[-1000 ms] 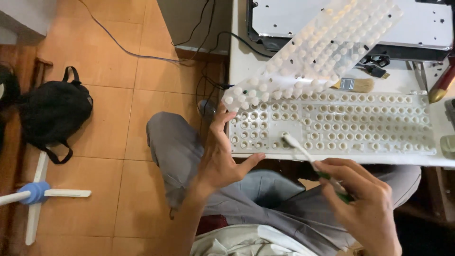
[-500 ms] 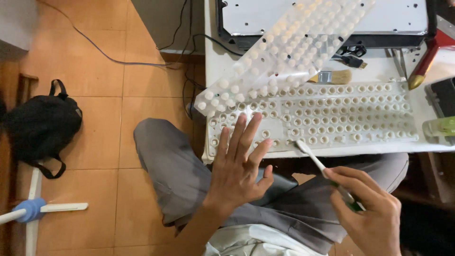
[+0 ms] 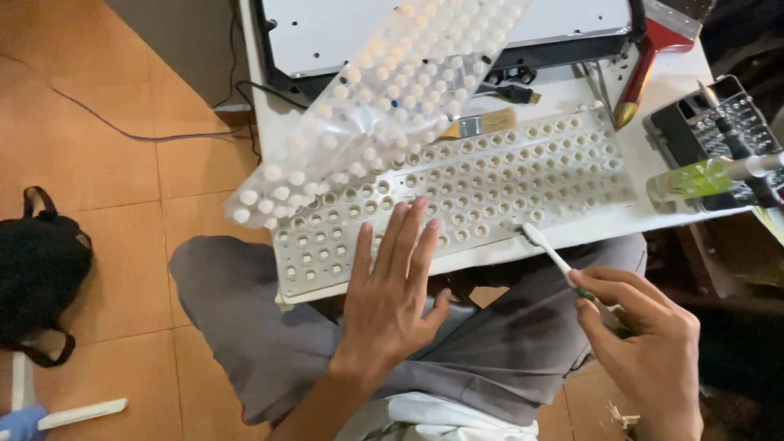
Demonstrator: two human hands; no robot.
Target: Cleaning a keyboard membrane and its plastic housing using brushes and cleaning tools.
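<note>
Pinched in the right hand (image 3: 645, 343) is a toothbrush (image 3: 549, 251), its long axis slanting up-left so the bristled head is laid on the near right edge of the white keyboard frame (image 3: 490, 188). Flat and spread, the left hand (image 3: 392, 286) is pressed on the frame's near edge, left of the brush.

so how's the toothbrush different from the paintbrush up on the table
The toothbrush is white and slim, gripped in the right hand, its head at the front edge of the white keyboard frame. The paintbrush is flat, with a metal band and tan bristles, lying unheld behind that frame. Both are small hand brushes.
</note>
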